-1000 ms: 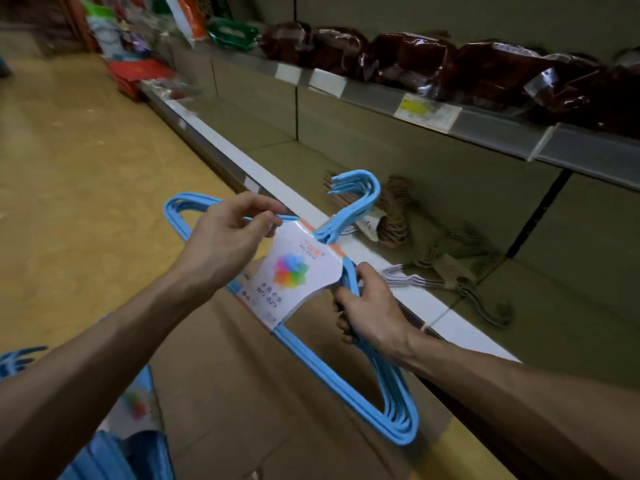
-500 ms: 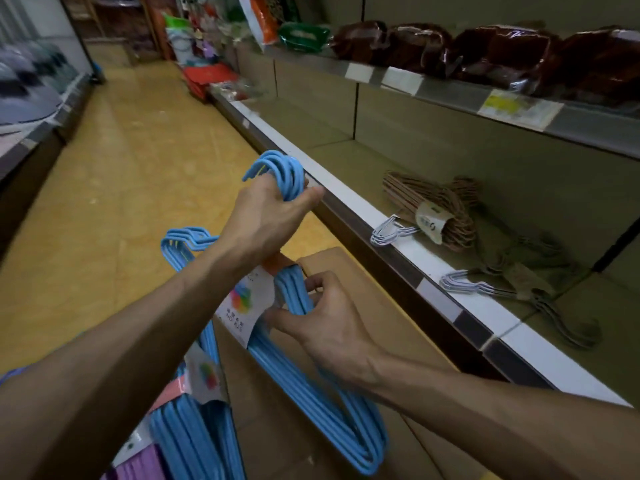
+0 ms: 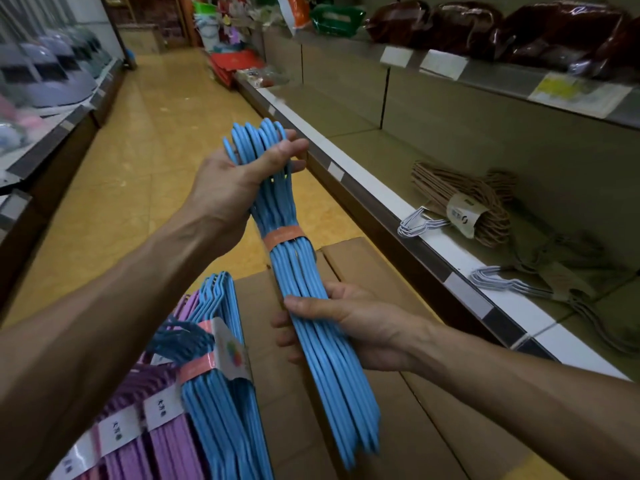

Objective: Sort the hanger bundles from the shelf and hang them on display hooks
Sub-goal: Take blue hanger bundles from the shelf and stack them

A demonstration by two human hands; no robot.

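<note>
Head view shows my left hand (image 3: 239,178) clenched around the hook end of the blue hanger bundle (image 3: 304,271), up and away from me past the cardboard box (image 3: 398,410), while my right hand (image 3: 349,327) grasps the middle of the bundle just over that box. The bundle's long side runs from the hooks, far from me, down toward my body. I think the hooks go on a display hook next, so my left hand, nearest the hooks, should lead.
</note>
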